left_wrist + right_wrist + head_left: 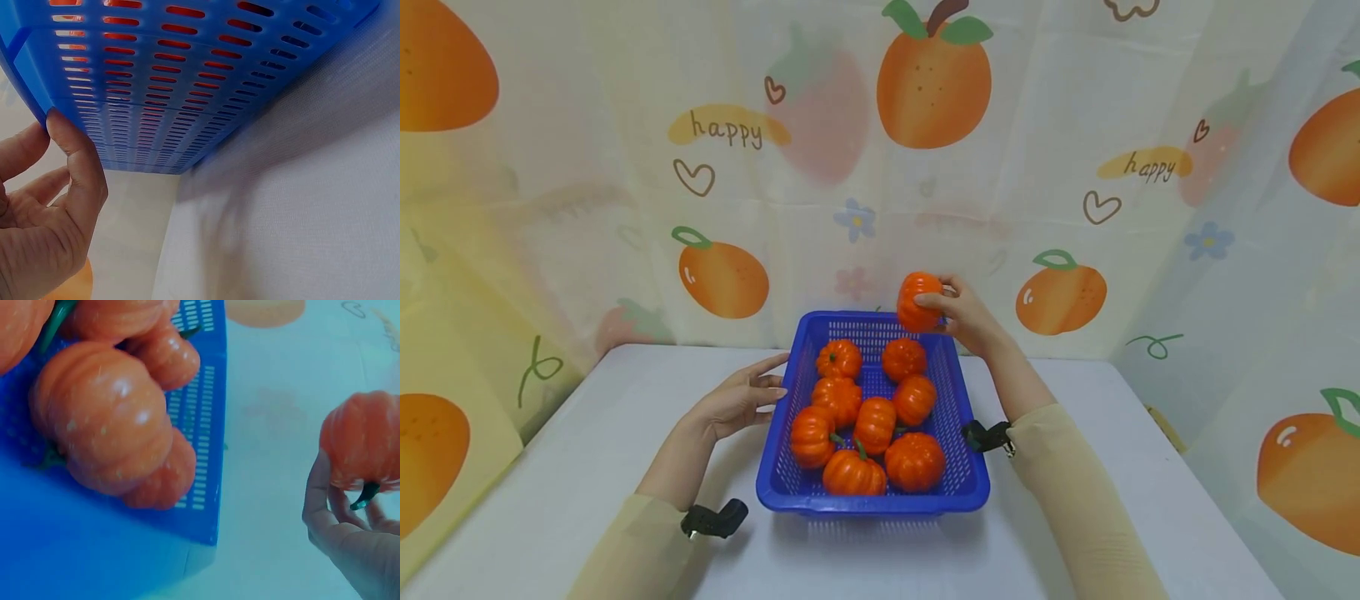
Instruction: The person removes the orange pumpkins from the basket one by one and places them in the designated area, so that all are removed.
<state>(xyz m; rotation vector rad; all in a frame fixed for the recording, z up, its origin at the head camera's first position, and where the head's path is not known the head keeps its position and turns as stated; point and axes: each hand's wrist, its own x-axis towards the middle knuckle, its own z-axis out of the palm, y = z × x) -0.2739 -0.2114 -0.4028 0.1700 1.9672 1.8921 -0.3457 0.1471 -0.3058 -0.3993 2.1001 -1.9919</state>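
The basket (872, 503) is blue with rows of little holes. The pumpkins (916, 462) are bright orange and their stems (365, 495) are green. The sleeves (1075, 492) are pale tan. The table (1120, 450) is white. The pale cloth (1045, 83) has orange fruits (934, 87), pink strawberries (820, 117), blue flowers (855, 218) and brown hearts (694, 177) on it.

I see the left sleeve (628, 554) as plain, pale beige fabric with soft creases, its cuff ending short of the wrist. The right sleeve (1075, 487) matches it in colour and shows fine crosswise wrinkles along the forearm. At the left cuff I identify a left wrist unit (718, 519): compact, black, angled in outline, with a small bright metallic part. The right wrist unit (985, 437) is likewise black and bent, with a silvery part beside the cuff; I cannot resolve finer detail at this size.
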